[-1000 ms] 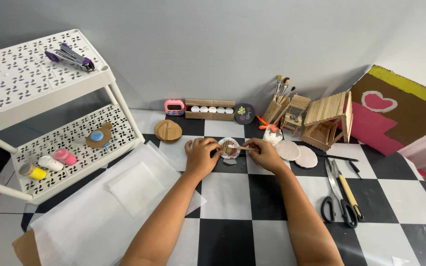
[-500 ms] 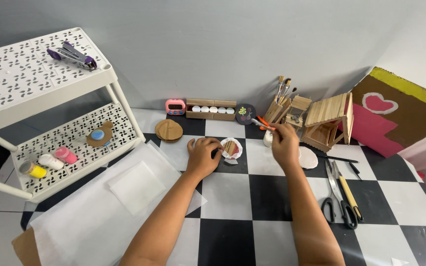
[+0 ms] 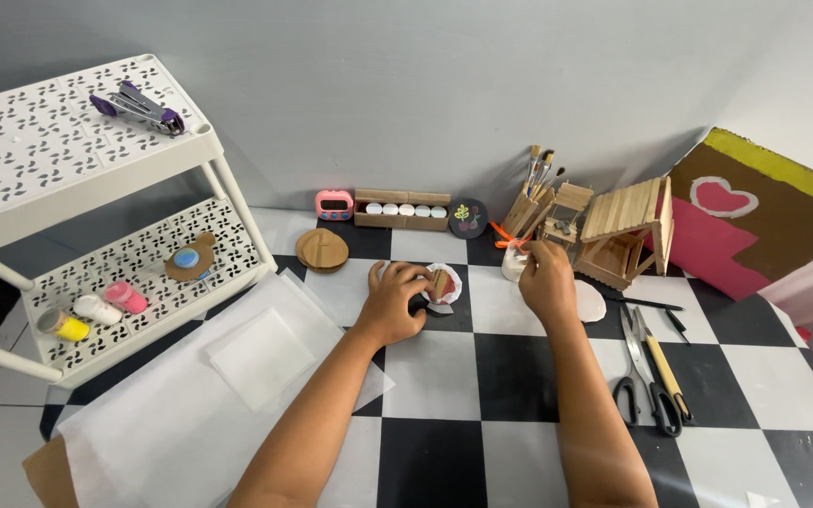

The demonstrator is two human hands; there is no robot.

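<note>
- My left hand (image 3: 397,301) rests on the checkered desk (image 3: 510,414), fingers curled down over a small round dish (image 3: 444,282) with a reddish-brown piece in it; the fingertips press on the dish's left edge.
- The dish sits near the middle of the desk, on a white square just in front of the box of white pots (image 3: 402,209).
- My right hand (image 3: 548,277) is raised a little at the back of the desk, fingers pinched together around something small that I cannot make out.
- That hand is just beside a small white jar (image 3: 515,263) with an orange brush (image 3: 503,237) lying across its top, and close to the wooden brush holder (image 3: 525,212).
- A pale round disc (image 3: 590,301) lies right of my right hand, partly hidden by it.
- Behind it stands a little house of wooden sticks (image 3: 628,230).
- Scissors (image 3: 642,376) and a tool with a yellow handle (image 3: 662,362) lie side by side at the right of the desk, well apart from both hands.
- A pink timer (image 3: 334,203) and a round wooden lid (image 3: 322,249) sit to the left of the box.
- Sheets of white paper (image 3: 190,395) cover the desk's left part, under my left forearm.
- A white rack (image 3: 68,169) stands at the left, with a purple stapler (image 3: 138,105) on top and small paint pots (image 3: 96,310) on the lower shelf.
</note>
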